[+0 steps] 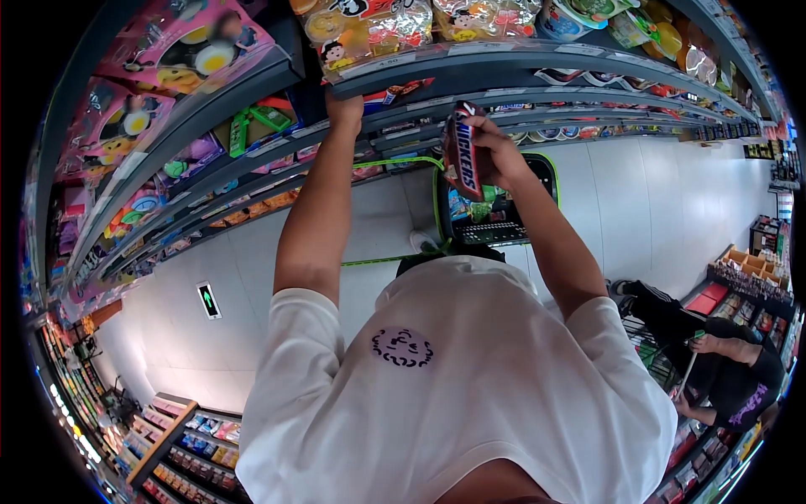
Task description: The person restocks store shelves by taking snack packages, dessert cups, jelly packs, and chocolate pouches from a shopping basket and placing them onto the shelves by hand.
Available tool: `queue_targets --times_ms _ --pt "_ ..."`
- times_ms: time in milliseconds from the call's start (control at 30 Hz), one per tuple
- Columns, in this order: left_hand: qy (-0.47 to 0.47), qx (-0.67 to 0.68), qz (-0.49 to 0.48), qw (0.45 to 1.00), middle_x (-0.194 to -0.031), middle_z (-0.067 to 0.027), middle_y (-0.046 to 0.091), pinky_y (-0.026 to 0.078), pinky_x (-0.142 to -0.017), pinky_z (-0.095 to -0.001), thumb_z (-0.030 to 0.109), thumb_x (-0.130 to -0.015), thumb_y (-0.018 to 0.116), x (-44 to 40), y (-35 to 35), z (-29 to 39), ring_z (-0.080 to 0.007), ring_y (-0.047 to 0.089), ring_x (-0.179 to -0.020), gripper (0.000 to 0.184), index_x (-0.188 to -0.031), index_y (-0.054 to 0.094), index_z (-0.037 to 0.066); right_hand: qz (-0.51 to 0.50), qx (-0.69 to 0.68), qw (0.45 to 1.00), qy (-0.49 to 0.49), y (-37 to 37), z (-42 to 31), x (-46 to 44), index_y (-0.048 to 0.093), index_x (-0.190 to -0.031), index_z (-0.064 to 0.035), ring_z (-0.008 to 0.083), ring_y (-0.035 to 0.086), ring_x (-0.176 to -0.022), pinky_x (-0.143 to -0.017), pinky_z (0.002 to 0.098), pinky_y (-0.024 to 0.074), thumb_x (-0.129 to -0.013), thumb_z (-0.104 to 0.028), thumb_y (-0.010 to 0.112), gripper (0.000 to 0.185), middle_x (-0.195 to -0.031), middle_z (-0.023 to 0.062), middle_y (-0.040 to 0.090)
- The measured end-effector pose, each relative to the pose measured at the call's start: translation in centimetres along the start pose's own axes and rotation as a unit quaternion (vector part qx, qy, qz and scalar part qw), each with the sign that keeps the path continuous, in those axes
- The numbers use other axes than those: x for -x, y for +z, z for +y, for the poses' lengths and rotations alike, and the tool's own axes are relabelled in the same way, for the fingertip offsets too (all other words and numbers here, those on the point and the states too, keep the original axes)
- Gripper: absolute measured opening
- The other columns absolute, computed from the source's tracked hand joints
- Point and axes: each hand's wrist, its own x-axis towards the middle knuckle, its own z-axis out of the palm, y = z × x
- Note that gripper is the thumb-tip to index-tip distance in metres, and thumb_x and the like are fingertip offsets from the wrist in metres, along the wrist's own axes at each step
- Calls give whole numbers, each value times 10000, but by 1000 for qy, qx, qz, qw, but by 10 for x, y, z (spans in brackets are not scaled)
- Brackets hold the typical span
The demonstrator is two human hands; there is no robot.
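My right hand is closed on the edge of a brown Snickers bag, held upright in front of the shelves. Below it stands a black shopping basket with a bright green rim, partly covered by the bag and my forearm. Some green and blue packets lie in the basket. My left hand reaches into a shelf gap, under the grey shelf edge. Its fingers are hidden there, so I cannot see what they touch. A red and blue packet lies just right of that hand.
Pink packs and clear candy bags fill the upper shelf. A green toy pack lies lower left. On the right, a person in dark clothes stands by a cart. A green arrow sign marks the pale floor.
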Motion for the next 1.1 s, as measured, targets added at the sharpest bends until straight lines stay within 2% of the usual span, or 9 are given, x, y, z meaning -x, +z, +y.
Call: queue_targets --times_ms 400,600,667,700,767,867,1000,1067,1100 --pt "158 86 18 984 -1212 -215 523 369 -963 -360 148 -848 650 64 -1 4 -309 516 -1143 593 -1324 340 -23 -175 -96 979 -31 -58 -43 40 528 -903 -52 256 627 -843 -770 344 540 -684 -64 488 223 -957 160 616" --pt "292 -228 143 918 -1271 -201 479 328 -1021 -354 126 -810 683 154 23 27 -289 462 -1205 674 -1358 316 -13 -319 -99 942 37 -23 -73 62 525 -810 -31 343 624 -879 -758 431 540 -675 -102 519 153 -974 265 602" --pt "288 -75 -138 945 -1268 -166 502 316 -1037 -377 100 -788 690 181 31 43 -244 466 -1204 692 -1370 330 -4 -313 -80 945 54 -29 -79 67 517 -784 -25 309 633 -810 -724 381 540 -680 -107 525 133 -939 249 610" --pt "289 -78 -136 944 -1268 -166 502 316 -1037 -377 100 -788 690 187 33 44 -244 466 -1204 692 -1370 330 -4 -345 -63 934 66 -31 -85 69 510 -775 -24 286 633 -777 -697 350 536 -685 -105 525 122 -918 233 614" --pt "114 -20 -403 908 -1259 -148 543 350 -1015 -348 193 -775 731 197 37 45 -235 507 -1160 610 -1293 458 21 -388 -30 916 98 -33 -100 78 495 -758 -30 215 633 -719 -618 264 516 -696 -101 533 101 -866 184 625" --pt "-17 -70 -506 860 -1157 -110 616 408 -954 -330 196 -764 753 224 49 92 -180 559 -1068 508 -1194 551 16 -385 6 920 80 -41 -115 82 475 -704 -40 191 618 -621 -531 244 509 -708 -124 506 91 -756 168 611" --pt "-62 112 -468 875 -1070 -40 640 459 -842 -274 134 -852 664 254 83 52 -108 574 -953 300 -1118 592 16 -388 -21 919 65 -63 -120 72 455 -810 -31 144 592 -611 -515 212 491 -765 -110 496 100 -727 99 580" --pt "-72 131 -431 890 -1046 -34 641 459 -832 -277 123 -877 629 268 91 35 -109 572 -935 250 -1105 597 24 -374 -105 920 60 -83 -113 64 509 -1023 -33 174 648 -824 -667 231 542 -838 -180 554 240 -892 109 598" --pt "-100 172 -390 899 -1043 -33 640 458 -833 -276 133 -879 628 276 95 31 -110 572 -932 241 -1096 601 31 -330 -17 914 -237 -84 -93 68 503 -1180 -31 218 643 -936 -780 287 548 -860 -256 576 398 -1027 112 604"
